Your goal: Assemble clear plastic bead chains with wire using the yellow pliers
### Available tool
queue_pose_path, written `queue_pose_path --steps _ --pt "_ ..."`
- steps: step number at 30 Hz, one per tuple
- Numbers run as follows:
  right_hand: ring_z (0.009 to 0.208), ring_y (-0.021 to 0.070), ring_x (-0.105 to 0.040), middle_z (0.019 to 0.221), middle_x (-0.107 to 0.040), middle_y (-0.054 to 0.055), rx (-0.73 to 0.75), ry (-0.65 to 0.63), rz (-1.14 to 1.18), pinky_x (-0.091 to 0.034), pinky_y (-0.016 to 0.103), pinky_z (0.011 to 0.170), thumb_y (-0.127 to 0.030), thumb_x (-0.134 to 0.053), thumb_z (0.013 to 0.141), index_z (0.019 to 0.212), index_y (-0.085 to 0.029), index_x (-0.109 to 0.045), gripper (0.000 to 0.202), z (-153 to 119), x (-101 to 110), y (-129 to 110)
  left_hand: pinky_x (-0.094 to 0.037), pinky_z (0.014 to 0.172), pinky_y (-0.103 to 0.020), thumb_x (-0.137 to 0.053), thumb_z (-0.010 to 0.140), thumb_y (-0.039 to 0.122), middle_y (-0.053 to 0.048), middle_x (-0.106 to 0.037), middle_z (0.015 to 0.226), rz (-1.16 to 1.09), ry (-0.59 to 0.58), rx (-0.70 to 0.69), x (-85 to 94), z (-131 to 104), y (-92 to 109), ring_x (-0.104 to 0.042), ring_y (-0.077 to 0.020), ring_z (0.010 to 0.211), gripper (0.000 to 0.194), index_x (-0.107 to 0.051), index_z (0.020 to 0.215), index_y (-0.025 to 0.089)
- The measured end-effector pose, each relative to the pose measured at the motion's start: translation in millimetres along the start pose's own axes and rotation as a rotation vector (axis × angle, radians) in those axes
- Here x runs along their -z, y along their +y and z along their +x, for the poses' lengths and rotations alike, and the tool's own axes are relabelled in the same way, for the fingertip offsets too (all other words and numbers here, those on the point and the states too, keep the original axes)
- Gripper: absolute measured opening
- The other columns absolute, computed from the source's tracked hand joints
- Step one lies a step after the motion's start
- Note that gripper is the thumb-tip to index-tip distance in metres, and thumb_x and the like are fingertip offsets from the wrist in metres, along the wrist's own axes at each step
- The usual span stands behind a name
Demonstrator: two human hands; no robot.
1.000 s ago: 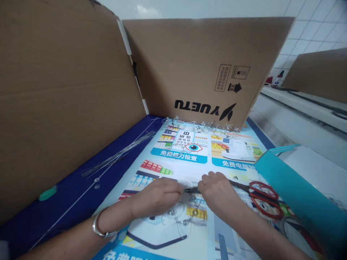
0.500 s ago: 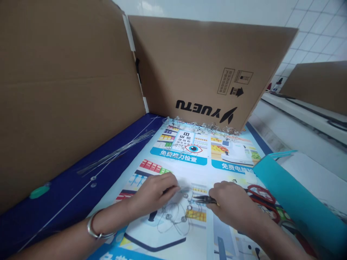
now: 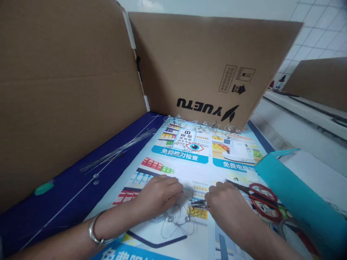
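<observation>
My left hand [image 3: 165, 193], with a silver bangle on its wrist, pinches the upper left part of a looped thin wire piece [image 3: 177, 222] that carries clear round beads. My right hand [image 3: 223, 200] is wrapped round small dark pliers [image 3: 200, 204]. The pliers' jaws point left and meet the wire at the right side of the piece; whether they are closed on it is too small to tell. The loops hang just over the printed sheet [image 3: 199, 173], between my two hands.
Red-handled scissors [image 3: 264, 202] lie right of my right hand, beside a teal folder [image 3: 298, 198]. Straight wires [image 3: 116, 150] lie on the blue surface at left. A row of wire pieces [image 3: 206, 126] lines the cardboard panel [image 3: 200, 68]. A green item [image 3: 44, 189] is far left.
My hands have come slightly closer together. The wire piece has turned and shifted a little, and my right hand has moved slightly left, showing more of the scissors.
</observation>
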State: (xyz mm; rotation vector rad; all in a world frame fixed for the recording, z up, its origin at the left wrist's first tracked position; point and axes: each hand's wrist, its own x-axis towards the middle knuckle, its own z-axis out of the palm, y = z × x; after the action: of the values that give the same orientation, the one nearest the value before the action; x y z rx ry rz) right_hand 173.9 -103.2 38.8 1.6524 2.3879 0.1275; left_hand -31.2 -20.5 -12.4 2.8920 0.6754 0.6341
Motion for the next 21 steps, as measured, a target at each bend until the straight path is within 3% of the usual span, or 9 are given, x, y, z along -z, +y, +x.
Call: queue_pose_path --steps 12,17,21 --pt "0.064 0.0175 -0.048 0.066 -0.056 0.004 0.023 0.016 -0.033 -0.023 0.030 0.057 -0.008 -0.054 0.070 0.066 -0.018 -0.057 0.011 0.4 0.9 -3.3 -0.034 0.055 -0.025 -0.044 0.083 0.015 0.002 -0.056 0.062 0.058 -0.035 -0.091 2.5 -1.8 -0.2 -0.047 -0.0110 0.053 0.015 -0.056 0.088 0.021" --pt "0.065 0.0178 -0.048 0.066 -0.056 0.004 0.025 0.031 -0.002 -0.022 0.031 0.058 -0.009 -0.053 0.072 0.066 -0.019 -0.058 0.012 0.0 -3.6 -3.0 -0.035 0.056 -0.027 -0.043 0.084 0.015 0.002 -0.055 0.064 0.123 -0.028 -0.160 3.5 -1.7 -1.0 -0.047 -0.0119 0.055 0.025 -0.052 0.106 0.024" --pt "0.068 0.0179 -0.047 0.067 -0.056 0.003 0.041 0.069 0.048 -0.023 0.031 0.061 -0.015 -0.053 0.074 0.067 -0.019 -0.058 0.010 1.5 -3.6 0.5 -0.035 0.057 -0.029 -0.044 0.083 0.015 0.002 -0.055 0.066 0.148 -0.061 -0.173 5.5 -1.5 -2.0 -0.047 -0.0125 0.057 0.027 -0.050 0.107 0.026"
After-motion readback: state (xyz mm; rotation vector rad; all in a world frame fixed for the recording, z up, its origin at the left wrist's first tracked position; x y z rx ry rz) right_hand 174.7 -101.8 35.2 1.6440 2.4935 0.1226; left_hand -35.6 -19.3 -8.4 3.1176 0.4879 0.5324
